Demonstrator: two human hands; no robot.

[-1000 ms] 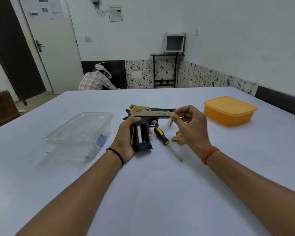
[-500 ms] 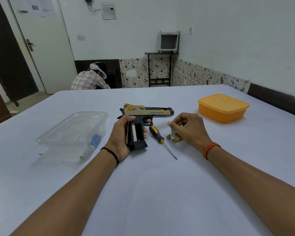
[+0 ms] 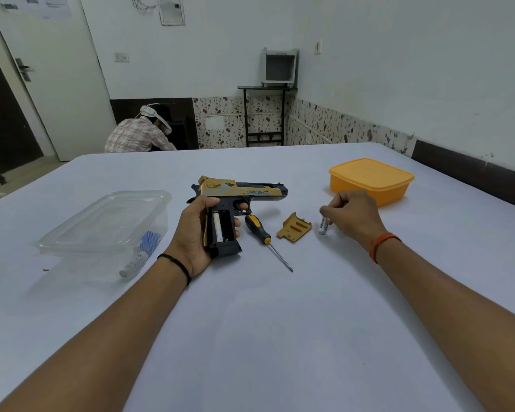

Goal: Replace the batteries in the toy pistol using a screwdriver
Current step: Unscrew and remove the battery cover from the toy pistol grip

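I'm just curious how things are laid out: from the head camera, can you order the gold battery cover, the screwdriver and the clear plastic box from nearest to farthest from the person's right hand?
From the right hand:
1. Gold battery cover, just to its left.
2. Screwdriver, further left, beside the pistol.
3. Clear plastic box, far left of the table.

Gold-black toy pistol (image 3: 244,190) flat, compartment open (one battery (image 3: 218,226) inside).

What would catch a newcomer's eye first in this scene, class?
The yellow-and-black toy pistol at table centre, gripped by the left hand, its grip open with one battery inside. Right of it lie the screwdriver and the removed cover; farther right, the right hand holds a white battery.
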